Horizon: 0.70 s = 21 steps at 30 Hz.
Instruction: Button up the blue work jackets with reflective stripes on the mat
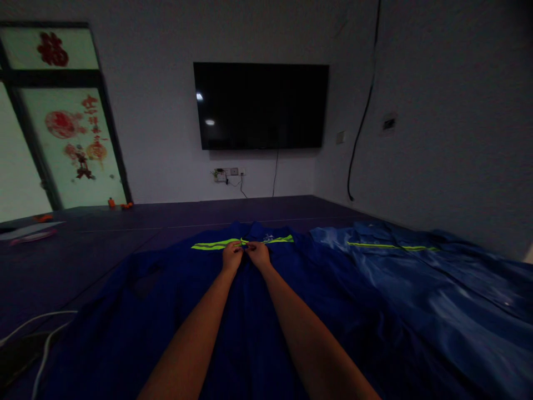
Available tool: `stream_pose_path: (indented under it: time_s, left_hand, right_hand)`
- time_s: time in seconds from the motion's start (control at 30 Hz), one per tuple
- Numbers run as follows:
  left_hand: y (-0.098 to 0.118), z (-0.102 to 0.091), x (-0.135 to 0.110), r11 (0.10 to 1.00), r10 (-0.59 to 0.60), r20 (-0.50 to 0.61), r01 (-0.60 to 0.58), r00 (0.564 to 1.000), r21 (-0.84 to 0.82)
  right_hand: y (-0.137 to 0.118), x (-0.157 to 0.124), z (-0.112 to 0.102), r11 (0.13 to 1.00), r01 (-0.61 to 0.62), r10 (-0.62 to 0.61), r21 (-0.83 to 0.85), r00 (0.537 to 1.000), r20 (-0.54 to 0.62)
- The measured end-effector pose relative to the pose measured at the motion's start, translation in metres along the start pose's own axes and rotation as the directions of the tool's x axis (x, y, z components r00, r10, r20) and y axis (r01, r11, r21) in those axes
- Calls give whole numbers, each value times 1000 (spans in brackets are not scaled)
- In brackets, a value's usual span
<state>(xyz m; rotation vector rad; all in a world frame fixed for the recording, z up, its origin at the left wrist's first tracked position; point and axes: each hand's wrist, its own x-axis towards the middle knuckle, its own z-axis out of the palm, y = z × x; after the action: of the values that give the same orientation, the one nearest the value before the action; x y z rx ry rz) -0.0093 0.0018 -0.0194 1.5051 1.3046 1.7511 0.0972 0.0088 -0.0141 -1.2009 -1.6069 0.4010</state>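
A dark blue work jacket (179, 300) lies spread out in front of me, its collar at the far end. A yellow-green reflective stripe (214, 244) crosses its chest, with a small pale emblem on the right side. My left hand (232, 255) pinches the jacket's front edge at the stripe. Close beside it, my right hand (259, 254) grips the opposite front edge, fingers closed. The two hands nearly meet at the middle of the chest. Whatever small fastening may lie between the fingertips is too small and dark to make out.
A second, lighter blue garment (416, 278) with a yellow stripe lies to the right. White cables (48, 339) are at the lower left. Flat papers (31, 230) rest farther left on the dark surface. A television (261, 105) hangs on the wall; a black cable (366, 105) dangles at right.
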Motion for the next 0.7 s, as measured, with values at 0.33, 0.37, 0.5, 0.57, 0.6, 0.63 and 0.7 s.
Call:
stream_pose_path:
  time_s: [0.33,0.37,0.5,0.57,0.6,0.63,0.7]
  left_hand:
    - [-1,2,1,981,-66,53,75,996,-178]
    - [-1,2,1,979,-72,67,84,995,-187]
    - [2,1,1,960,-118,175,158,977,-232]
    - [2,-1,0,958,-133,213,181,968,-224]
    - [2,-1,0,962,-132,218,177,967,-207]
    - [1,-2,-1,968,-126,219,168,968,-186]
    - [-1,-3,-1,981,-107,220,139,970,-137]
  right_hand:
    - [4,3,2,999,-15,16,-39,999,32]
    - [5,4,2,999,-20,22,-43,999,43]
    - [9,8,2,999,-51,52,-18,994,92]
    - [12,9,2,998,-60,55,36,990,130]
    - [13,9,3,996,-62,51,65,987,153]
    - [14,8,3,995,-58,43,84,984,171]
    - [14,6,3,994,-41,19,104,979,201]
